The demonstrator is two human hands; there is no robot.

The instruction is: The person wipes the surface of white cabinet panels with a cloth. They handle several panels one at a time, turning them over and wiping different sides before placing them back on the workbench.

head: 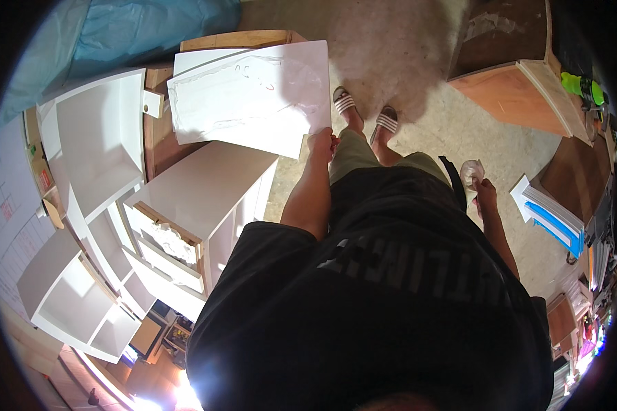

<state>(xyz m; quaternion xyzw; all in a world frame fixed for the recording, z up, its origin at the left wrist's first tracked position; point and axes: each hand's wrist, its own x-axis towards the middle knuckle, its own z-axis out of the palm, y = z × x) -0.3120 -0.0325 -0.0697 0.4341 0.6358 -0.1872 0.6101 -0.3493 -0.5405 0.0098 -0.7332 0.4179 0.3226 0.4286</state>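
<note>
My left hand [321, 144] is curled at the near right corner of a white panel [247, 92]. Whether its fingers grip that corner or only rest against it cannot be made out. The panel lies askew over another white panel [283, 147], both on a wooden cabinet [159, 138]. Faint marks and a wrinkled, film-like outline show on the upper panel's face. On the other side of my body, my right hand [486, 195] holds a crumpled translucent wad [472, 172], perhaps plastic film or tape, above the concrete floor.
White cabinet carcasses [97, 138] and a white drawer unit [211, 190] crowd the left. Blue sheeting [149, 31] hangs at the upper left. On the right stand a wooden cabinet [514, 97] and a stack of white and blue boards [552, 216]. Concrete floor [391, 46] lies between.
</note>
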